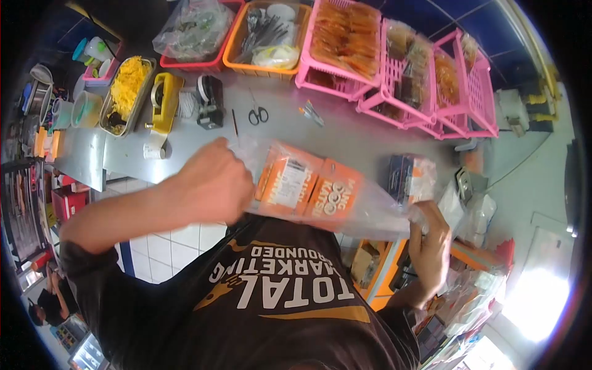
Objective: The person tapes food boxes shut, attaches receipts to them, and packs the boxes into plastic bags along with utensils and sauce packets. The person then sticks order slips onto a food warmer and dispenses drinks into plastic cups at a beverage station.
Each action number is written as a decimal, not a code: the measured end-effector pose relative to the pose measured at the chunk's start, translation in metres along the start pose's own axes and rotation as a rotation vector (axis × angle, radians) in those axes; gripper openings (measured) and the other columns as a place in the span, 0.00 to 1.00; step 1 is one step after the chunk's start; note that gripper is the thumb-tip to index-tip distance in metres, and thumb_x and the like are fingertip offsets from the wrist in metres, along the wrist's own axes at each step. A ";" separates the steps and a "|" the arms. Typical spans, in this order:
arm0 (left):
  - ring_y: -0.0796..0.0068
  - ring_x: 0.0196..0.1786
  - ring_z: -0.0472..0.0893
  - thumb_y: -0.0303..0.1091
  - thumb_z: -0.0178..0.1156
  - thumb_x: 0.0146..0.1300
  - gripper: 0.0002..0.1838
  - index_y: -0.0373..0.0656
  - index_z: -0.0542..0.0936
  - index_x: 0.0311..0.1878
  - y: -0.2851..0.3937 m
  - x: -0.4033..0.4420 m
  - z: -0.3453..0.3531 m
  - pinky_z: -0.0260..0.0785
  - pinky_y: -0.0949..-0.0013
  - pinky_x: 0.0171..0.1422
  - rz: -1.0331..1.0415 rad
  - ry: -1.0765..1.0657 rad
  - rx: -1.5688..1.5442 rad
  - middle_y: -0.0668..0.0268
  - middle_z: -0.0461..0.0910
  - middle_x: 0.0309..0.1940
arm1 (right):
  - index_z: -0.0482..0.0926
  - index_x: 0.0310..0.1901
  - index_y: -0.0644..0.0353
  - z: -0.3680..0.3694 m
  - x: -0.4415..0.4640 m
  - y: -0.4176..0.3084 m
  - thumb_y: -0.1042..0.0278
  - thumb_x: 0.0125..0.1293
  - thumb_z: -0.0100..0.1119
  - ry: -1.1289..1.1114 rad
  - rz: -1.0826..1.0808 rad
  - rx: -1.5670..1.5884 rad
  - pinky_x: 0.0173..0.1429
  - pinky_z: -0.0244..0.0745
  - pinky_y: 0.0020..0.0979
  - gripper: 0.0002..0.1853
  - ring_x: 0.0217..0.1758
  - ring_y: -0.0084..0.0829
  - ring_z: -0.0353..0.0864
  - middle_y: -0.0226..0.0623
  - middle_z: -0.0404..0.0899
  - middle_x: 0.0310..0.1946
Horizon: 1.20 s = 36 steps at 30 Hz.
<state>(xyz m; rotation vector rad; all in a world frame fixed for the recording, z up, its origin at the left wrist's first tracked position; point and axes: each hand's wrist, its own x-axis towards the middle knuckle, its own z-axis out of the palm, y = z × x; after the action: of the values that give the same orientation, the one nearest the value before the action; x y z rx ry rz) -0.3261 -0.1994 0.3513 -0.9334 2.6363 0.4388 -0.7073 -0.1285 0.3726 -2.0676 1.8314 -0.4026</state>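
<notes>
A clear plastic bag (pixel 382 213) is stretched between my two hands in front of my chest. Inside it lie orange printed boxes (pixel 336 188) side by side, one with a white printed label (pixel 290 185). My left hand (pixel 225 182) is closed in a fist around the bag's left end, slightly blurred. At the other end, my right hand (pixel 430 240) pinches the gathered plastic between thumb and fingers. Beyond the bag on the steel table are black scissors (pixel 258 115) and a thin dark pen-like stick (pixel 235 123).
Along the back stand pink baskets (pixel 370 83) of packed food, an orange basket (pixel 295 73) of utensils and a red tray (pixel 237 58). A yellow tape dispenser (pixel 165 102), black dispenser (pixel 209 102) and metal tray (pixel 150 68) sit left. A dark box (pixel 401 176) stands right. Another person (pixel 52 302) is lower left.
</notes>
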 end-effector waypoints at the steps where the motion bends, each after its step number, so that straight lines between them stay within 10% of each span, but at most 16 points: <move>1: 0.61 0.26 0.77 0.41 0.64 0.62 0.12 0.47 0.81 0.25 0.004 -0.010 -0.020 0.63 0.57 0.39 0.104 0.102 -0.018 0.62 0.79 0.22 | 0.84 0.45 0.65 -0.016 0.012 -0.013 0.79 0.58 0.63 -0.085 -0.077 -0.001 0.48 0.79 0.43 0.12 0.44 0.53 0.84 0.48 0.83 0.42; 4: 0.70 0.27 0.73 0.38 0.67 0.59 0.12 0.49 0.75 0.23 -0.008 -0.039 -0.062 0.64 0.61 0.40 0.359 0.471 -0.140 0.67 0.76 0.26 | 0.85 0.46 0.63 -0.024 0.079 -0.061 0.76 0.58 0.68 -0.137 -0.288 0.099 0.50 0.79 0.42 0.13 0.46 0.51 0.85 0.45 0.85 0.41; 6: 0.66 0.26 0.78 0.31 0.68 0.51 0.05 0.44 0.80 0.28 -0.034 -0.041 -0.047 0.70 0.64 0.37 0.631 1.002 -0.757 0.63 0.82 0.30 | 0.87 0.46 0.62 0.006 0.148 -0.095 0.74 0.59 0.71 -0.083 -0.477 0.244 0.52 0.79 0.42 0.13 0.47 0.48 0.85 0.43 0.86 0.40; 8: 0.68 0.29 0.79 0.27 0.66 0.58 0.03 0.41 0.81 0.33 -0.080 -0.016 -0.017 0.70 0.67 0.35 0.304 1.320 -0.757 0.62 0.82 0.32 | 0.88 0.47 0.61 0.072 0.227 -0.121 0.71 0.63 0.68 -0.039 -0.604 0.205 0.52 0.79 0.44 0.11 0.48 0.46 0.85 0.43 0.88 0.41; 11: 0.71 0.37 0.80 0.23 0.65 0.65 0.05 0.37 0.82 0.43 -0.166 0.069 0.042 0.71 0.72 0.46 -0.195 1.199 -1.055 0.63 0.79 0.33 | 0.88 0.37 0.63 0.189 0.314 -0.131 0.71 0.59 0.65 -0.058 -0.678 -0.113 0.48 0.81 0.46 0.07 0.47 0.47 0.86 0.48 0.87 0.36; 19: 0.46 0.66 0.69 0.31 0.73 0.58 0.23 0.49 0.86 0.59 -0.231 0.164 0.141 0.65 0.53 0.70 -0.403 1.092 -0.624 0.48 0.70 0.64 | 0.88 0.34 0.63 0.279 0.364 -0.106 0.67 0.62 0.66 -0.184 -0.444 -0.507 0.40 0.83 0.45 0.08 0.37 0.48 0.89 0.52 0.86 0.31; 27: 0.42 0.71 0.64 0.36 0.76 0.54 0.24 0.47 0.88 0.57 -0.240 0.200 0.142 0.59 0.46 0.74 -0.315 1.058 -0.701 0.46 0.67 0.68 | 0.85 0.33 0.60 0.255 0.342 -0.109 0.71 0.56 0.76 0.026 0.014 0.298 0.35 0.79 0.37 0.07 0.32 0.34 0.87 0.38 0.87 0.29; 34: 0.46 0.70 0.66 0.36 0.76 0.55 0.20 0.43 0.90 0.51 -0.243 0.207 0.148 0.60 0.48 0.73 -0.346 1.098 -0.759 0.51 0.70 0.67 | 0.79 0.36 0.64 0.257 0.339 -0.103 0.70 0.67 0.72 0.358 -0.188 0.496 0.34 0.73 0.30 0.10 0.28 0.22 0.76 0.36 0.84 0.34; 36: 0.48 0.69 0.66 0.35 0.77 0.55 0.20 0.42 0.90 0.51 -0.244 0.206 0.147 0.60 0.49 0.72 -0.360 1.104 -0.751 0.52 0.71 0.66 | 0.72 0.41 0.63 0.258 0.339 -0.105 0.70 0.74 0.66 0.386 -0.198 1.022 0.36 0.70 0.25 0.10 0.32 0.17 0.71 0.31 0.80 0.36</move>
<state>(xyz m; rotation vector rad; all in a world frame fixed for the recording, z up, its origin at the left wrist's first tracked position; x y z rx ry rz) -0.2935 -0.4374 0.0950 -2.4058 3.0596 1.1025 -0.4595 -0.4353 0.1808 -1.4624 1.1380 -1.4988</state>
